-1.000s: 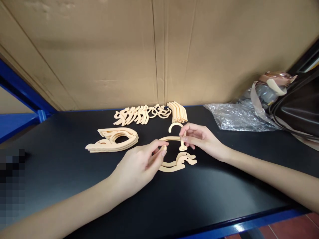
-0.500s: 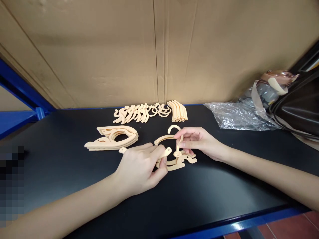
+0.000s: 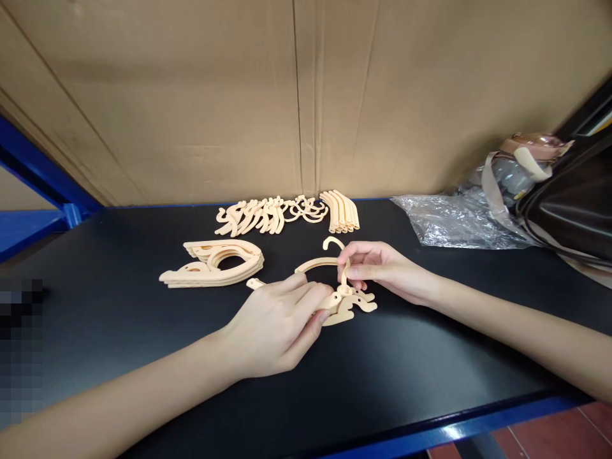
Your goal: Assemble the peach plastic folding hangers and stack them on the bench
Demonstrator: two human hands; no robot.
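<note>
My left hand [image 3: 282, 322] is closed around a beige plastic bar [image 3: 255, 283], whose right end shows past my fingers. Between its fingertips, my right hand [image 3: 370, 264] pinches a beige hook [image 3: 333, 243] with the curved top pointing up and left. The hook's round base meets the right end of the bar. Beneath and behind my hands lie a curved beige strip [image 3: 315, 263] and notched beige arm pieces [image 3: 364, 302]. My left palm hides part of them.
A stack of folded beige hangers [image 3: 215, 276] lies at left. Behind are piles of notched arms [image 3: 253, 215], hooks [image 3: 310, 210] and curved strips [image 3: 342, 211]. Plastic film [image 3: 459, 223], a bottle [image 3: 514, 169] and a dark bag [image 3: 578, 197] sit at right. Cardboard [image 3: 191, 95] stands behind.
My left hand has moved slightly right with the bar, bringing its end against the hook's base. The hook has tilted and shifted a little in my right fingers.
</note>
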